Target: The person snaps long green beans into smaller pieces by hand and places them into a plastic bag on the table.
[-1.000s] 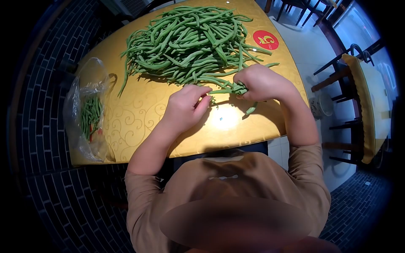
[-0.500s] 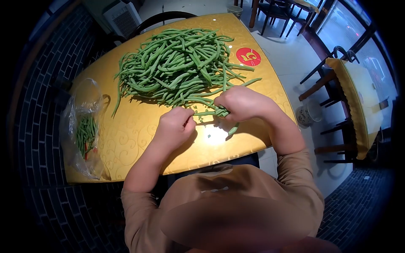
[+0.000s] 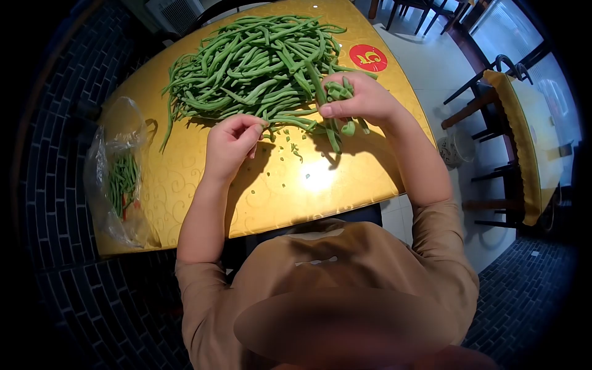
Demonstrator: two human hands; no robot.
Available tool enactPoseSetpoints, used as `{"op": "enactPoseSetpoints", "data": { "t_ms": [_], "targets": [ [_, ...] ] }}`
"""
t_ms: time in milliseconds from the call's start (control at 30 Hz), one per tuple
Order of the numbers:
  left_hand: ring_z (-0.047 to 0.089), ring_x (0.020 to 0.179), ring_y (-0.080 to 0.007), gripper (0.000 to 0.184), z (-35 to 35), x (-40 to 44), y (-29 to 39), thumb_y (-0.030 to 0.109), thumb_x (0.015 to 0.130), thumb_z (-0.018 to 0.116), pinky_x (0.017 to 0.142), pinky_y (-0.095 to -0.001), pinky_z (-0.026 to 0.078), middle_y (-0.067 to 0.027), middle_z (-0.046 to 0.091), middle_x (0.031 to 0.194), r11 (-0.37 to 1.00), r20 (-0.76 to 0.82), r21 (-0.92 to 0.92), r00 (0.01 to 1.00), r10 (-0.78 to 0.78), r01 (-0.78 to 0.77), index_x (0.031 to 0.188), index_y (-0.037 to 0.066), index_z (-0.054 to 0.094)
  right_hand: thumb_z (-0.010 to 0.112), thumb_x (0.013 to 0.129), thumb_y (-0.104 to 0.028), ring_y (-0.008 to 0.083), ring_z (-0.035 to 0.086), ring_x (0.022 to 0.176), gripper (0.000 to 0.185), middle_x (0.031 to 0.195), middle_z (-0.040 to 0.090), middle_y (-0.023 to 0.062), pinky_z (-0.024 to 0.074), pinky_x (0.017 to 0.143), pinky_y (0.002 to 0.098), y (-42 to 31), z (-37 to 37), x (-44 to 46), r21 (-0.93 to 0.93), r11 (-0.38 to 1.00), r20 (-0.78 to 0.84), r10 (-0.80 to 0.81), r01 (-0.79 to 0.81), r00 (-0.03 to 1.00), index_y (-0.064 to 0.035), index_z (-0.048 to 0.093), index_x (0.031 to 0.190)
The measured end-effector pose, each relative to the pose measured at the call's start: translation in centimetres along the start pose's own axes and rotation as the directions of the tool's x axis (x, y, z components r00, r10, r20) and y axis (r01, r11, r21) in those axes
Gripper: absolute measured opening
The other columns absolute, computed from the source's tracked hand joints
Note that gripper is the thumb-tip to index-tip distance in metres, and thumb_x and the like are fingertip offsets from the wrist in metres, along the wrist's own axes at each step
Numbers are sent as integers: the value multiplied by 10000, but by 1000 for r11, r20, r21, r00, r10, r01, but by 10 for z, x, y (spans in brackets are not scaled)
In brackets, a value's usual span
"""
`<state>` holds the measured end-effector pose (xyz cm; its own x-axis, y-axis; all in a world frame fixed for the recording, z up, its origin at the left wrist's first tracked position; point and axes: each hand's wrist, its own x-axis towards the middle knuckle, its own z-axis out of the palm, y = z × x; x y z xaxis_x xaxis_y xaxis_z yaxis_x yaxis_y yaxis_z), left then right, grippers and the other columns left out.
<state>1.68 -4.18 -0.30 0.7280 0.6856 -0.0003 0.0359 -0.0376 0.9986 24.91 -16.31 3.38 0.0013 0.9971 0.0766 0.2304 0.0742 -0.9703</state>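
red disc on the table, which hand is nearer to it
Right. The right hand, gripping green beans, is just below the red disc in the picture; the left hand is farther off, lower and to the left.

Along my left I have a dark brick wall (image 3: 55, 160) with pale joints; bright glare bounces off my gold-patterned table (image 3: 179, 197); to my right, pale floor (image 3: 425, 71) runs toward a second table (image 3: 542, 154), yellow-draped, with dark chairs (image 3: 501, 123) nearby; bluish light fills the windows (image 3: 509, 28) beyond.
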Motion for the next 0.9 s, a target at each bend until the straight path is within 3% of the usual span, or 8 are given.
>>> {"op": "enactPoseSetpoints", "data": {
  "t_ms": [67,167,300,333,433,533,667,900],
  "targets": [
    [481,516,-38,82,4,1,-7,-9,799,575,457,-178,381,-5,554,682,963,-6,267,999,50,-46,867,3,619,684,751,-154,77,460,520,199,636,493,13,366,471,191,10,-8,4,426,904,-91,90,-43,992,-17,562,829],
    [499,531,-43,83,12,2,-20,-12,792,578,471,-185,399,-5,564,696,834,7,487,955,296,-262,857,13,622,652,783,-144,71,462,498,181,633,500,18,358,460,194,14,-1,9,649,761,-116,119,-16,986,-10,563,865],
    [512,543,-53,137,12,3,-20,10,799,585,499,-182,408,-25,613,761,672,93,569,849,520,-474,919,29,647,661,789,-105,60,514,535,139,657,534,8,404,456,179,28,10,16,821,570,-53,158,-47,986,-27,553,830],
    [509,531,-56,138,14,0,-16,47,828,582,497,-183,404,-34,626,777,682,98,572,864,494,-456,946,29,651,661,789,-106,60,513,530,138,659,535,9,405,458,179,31,13,17,827,559,-52,172,-54,984,-30,553,830],
    [549,586,-93,128,22,-13,1,100,842,572,538,-232,446,-50,612,701,935,34,297,981,190,-191,889,12,652,664,790,-115,62,514,525,139,662,539,9,405,461,177,31,27,18,815,574,-48,210,-83,976,-39,556,832],
    [518,574,-57,178,20,-12,-3,157,874,566,502,-201,419,-29,609,751,986,34,92,990,137,-139,960,15,631,677,786,-158,79,541,591,186,698,561,11,434,524,197,25,41,15,703,692,-16,248,-165,969,-35,573,880],
    [485,579,-43,222,15,-9,-2,134,881,559,491,-165,375,-21,596,827,987,101,-127,988,115,-101,1071,21,579,690,776,-172,90,547,648,309,842,615,65,444,554,212,16,60,11,467,850,175,182,-244,968,-5,557,999],
    [507,608,-63,159,8,-4,-1,84,872,558,501,-155,375,-32,566,791,898,126,-440,990,64,-2,1010,9,540,677,772,-170,84,571,689,321,854,640,79,431,552,187,15,75,7,546,763,254,242,-346,936,-16,553,1024]
  ]
}}
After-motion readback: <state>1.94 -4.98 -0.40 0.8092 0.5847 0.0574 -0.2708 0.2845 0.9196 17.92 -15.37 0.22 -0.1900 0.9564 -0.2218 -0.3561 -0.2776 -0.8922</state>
